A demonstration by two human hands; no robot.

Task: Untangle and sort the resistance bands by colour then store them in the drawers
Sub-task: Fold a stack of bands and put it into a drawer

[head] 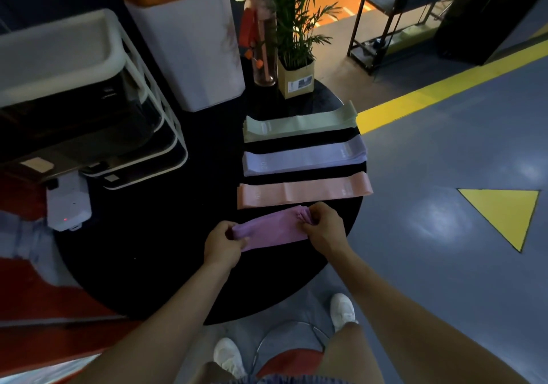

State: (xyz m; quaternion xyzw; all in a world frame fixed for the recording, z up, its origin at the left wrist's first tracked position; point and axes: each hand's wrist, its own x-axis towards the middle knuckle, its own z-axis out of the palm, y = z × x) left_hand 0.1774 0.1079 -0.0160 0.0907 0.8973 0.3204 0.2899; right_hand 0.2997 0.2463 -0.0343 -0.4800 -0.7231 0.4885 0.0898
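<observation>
On the round black table (154,247) three flat piles of bands lie in rows: pale green bands (299,124) farthest, lilac bands (302,158) in the middle, peach bands (302,193) nearest. Below them a pink-purple band stack (272,229) is held at both ends. My left hand (224,245) grips its left end. My right hand (321,229) pinches the bunched right end. The white-framed drawer unit (124,66) with dark drawers stands at the table's left.
A small white device (68,202) with a red light sits by the drawers. A white bin (192,54), a glass tube (264,48) and a potted plant (296,78) stand at the back. The table's right edge drops to grey floor; my shoes show below.
</observation>
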